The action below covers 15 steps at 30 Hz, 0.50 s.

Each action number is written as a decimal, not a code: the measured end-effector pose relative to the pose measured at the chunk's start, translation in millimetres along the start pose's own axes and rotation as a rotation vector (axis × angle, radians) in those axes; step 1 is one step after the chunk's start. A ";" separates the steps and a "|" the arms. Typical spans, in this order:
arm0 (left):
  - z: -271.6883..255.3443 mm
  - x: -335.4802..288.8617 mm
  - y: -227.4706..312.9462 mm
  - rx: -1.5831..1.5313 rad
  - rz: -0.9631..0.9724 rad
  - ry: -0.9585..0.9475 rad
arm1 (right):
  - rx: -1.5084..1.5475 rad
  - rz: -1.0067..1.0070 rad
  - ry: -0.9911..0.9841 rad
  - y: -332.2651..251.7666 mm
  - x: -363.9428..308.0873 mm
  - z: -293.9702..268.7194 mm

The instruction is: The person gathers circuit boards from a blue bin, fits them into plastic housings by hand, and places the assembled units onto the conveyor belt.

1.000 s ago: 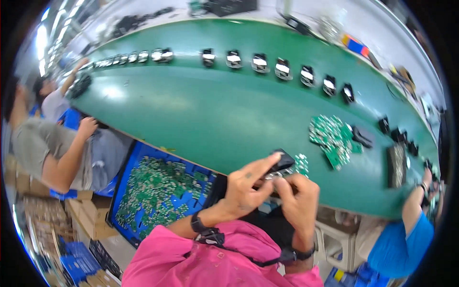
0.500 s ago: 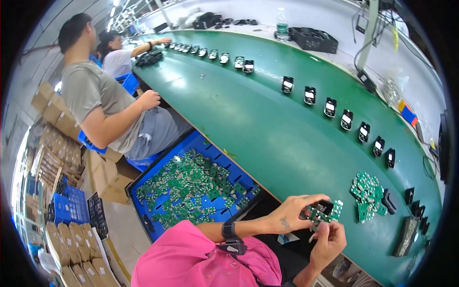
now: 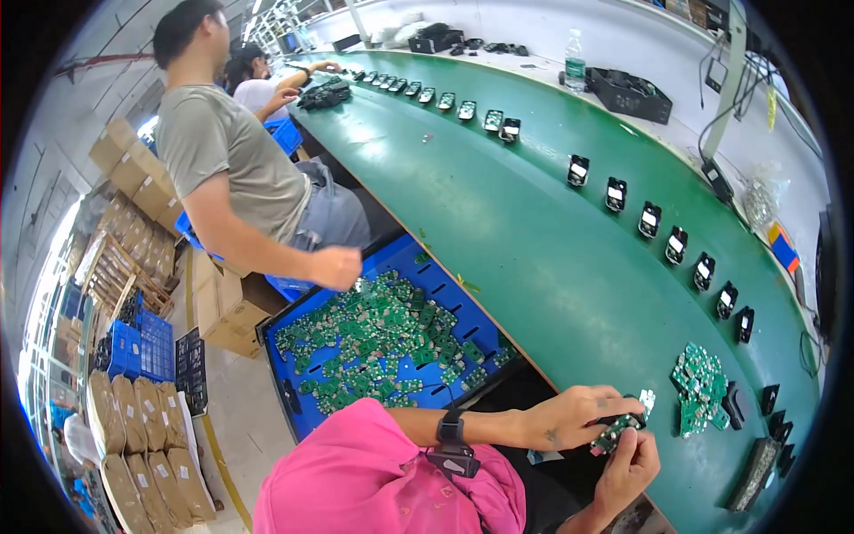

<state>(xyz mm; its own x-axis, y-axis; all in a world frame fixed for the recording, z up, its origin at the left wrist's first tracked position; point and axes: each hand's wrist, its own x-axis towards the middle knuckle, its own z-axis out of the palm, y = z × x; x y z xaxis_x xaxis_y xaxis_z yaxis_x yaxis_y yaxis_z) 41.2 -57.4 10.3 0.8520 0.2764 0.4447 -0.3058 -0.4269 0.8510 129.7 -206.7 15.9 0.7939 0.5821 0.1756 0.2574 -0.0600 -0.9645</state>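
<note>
Over the table's near edge my two hands meet around a small green circuit board (image 3: 614, 435). My left hand (image 3: 566, 418) is closed on it from above, with a dark part beneath the fingers, mostly hidden. The thumb and fingers of my right hand (image 3: 628, 470) pinch the board's lower side. A pale, speckled piece, apparently another board (image 3: 648, 402), sticks out past my left fingertips. Just right of my hands, a pile of green circuit boards (image 3: 700, 390) lies on the green table (image 3: 498, 258), beside a black curved housing (image 3: 734, 405).
A blue tray (image 3: 294, 400) full of circuit boards lies to my left. Black devices with pale screens (image 3: 650, 219) form a long row along the table. A co-worker (image 3: 233, 169) stands left, one hand over the tray; another person sits farther off. Black parts (image 3: 772, 400) lie far right.
The near co-worker has risen and reached a hand over the tray. My view has shifted, and my hands still hold the board, now turned a little differently.
</note>
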 end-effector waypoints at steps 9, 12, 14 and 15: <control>-19.2 -3.9 19.3 -0.066 -0.345 0.029 | -0.106 0.017 0.047 -35.7 18.7 23.0; -13.9 -2.2 13.5 -0.308 -0.378 0.016 | -0.087 0.066 0.073 -30.7 16.7 16.7; -14.7 -3.6 11.6 -0.396 -0.408 0.010 | -0.127 0.037 0.055 -31.3 15.7 14.2; -14.8 -4.2 11.1 -0.436 -0.425 0.014 | -0.130 0.041 0.057 -30.4 16.0 14.4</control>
<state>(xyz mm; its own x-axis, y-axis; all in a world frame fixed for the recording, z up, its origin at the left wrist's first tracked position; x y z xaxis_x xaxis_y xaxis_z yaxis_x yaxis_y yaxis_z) 27.9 -50.6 22.0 0.9328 0.3579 0.0422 -0.0885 0.1140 0.9895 126.6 -183.9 45.2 0.8343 0.5303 0.1506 0.2899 -0.1898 -0.9380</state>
